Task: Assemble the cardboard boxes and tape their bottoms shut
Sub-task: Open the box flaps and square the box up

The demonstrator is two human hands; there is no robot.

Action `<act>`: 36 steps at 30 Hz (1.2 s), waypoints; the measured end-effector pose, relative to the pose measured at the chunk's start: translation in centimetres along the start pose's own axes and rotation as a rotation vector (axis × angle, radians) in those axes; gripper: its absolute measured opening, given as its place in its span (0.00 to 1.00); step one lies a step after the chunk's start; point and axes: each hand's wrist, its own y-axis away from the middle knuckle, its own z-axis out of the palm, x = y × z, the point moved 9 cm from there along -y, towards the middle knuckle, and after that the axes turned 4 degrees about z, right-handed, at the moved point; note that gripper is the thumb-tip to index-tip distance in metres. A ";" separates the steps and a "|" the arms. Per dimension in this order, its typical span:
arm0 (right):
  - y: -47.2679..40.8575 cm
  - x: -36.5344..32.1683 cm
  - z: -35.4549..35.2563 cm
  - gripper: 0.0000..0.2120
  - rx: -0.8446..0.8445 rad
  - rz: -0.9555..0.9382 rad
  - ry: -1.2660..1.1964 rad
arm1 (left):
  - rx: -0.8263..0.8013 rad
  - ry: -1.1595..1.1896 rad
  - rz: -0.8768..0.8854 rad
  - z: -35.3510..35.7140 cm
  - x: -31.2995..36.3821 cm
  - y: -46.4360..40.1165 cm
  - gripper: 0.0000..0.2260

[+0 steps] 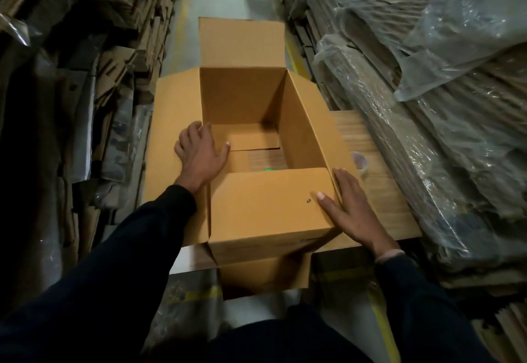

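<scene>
Stacks of flattened cardboard (94, 57), some under clear plastic sheeting (445, 57), line both sides of a narrow warehouse aisle where a person in dark sleeves works on an opened cardboard box (248, 111). The box stands on a pale wooden board (379, 191) in the middle of the view, its walls squared up, its far flap (242, 43) upright and its side flaps splayed outward. The corrugated board is plain tan, matte and sharply creased; it looks light and fairly stiff across the panels but ready to bend at the scored folds, so the flap edges and corners seem the soundest places to take hold. The near flap (268, 205) is folded inward over the opening. The right hand (353, 208) lies flat with fingers spread at that flap's right corner, pressing the board. The left hand (199, 153) rests on the left rim, fingers loosely curved over the edge, thumb reaching inside. A roll of clear tape (360, 161) sits on the board just beside the box.
</scene>
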 end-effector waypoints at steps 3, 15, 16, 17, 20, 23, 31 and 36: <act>-2.8 -1.7 0.4 0.47 -0.043 0.020 0.147 | -0.018 -0.021 0.016 -0.1 1.1 -2.7 0.33; -23.2 -7.9 1.1 0.50 -0.053 -0.110 0.259 | -0.034 -0.136 -0.135 2.1 0.8 -8.9 0.38; -25.0 -8.3 1.1 0.51 -0.064 -0.113 0.242 | -0.041 -0.124 -0.147 2.3 0.6 -9.4 0.39; -26.8 -8.8 1.0 0.52 -0.072 -0.115 0.217 | -0.045 -0.117 -0.154 2.4 0.5 -9.9 0.40; -31.6 -10.6 0.5 0.55 -0.094 -0.120 0.114 | -0.058 -0.126 -0.167 2.9 0.4 -10.2 0.44; -35.4 -12.2 0.0 0.59 -0.153 -0.084 -0.109 | -0.062 -0.155 -0.168 3.0 0.5 -9.8 0.46; -41.3 -13.4 -1.8 0.47 -0.221 0.129 -1.064 | -0.040 -0.053 -0.206 3.0 -0.5 -9.8 0.46; -39.6 -12.1 -2.9 0.33 -0.233 0.031 -1.178 | 0.014 0.115 -0.223 2.4 -0.9 -9.8 0.41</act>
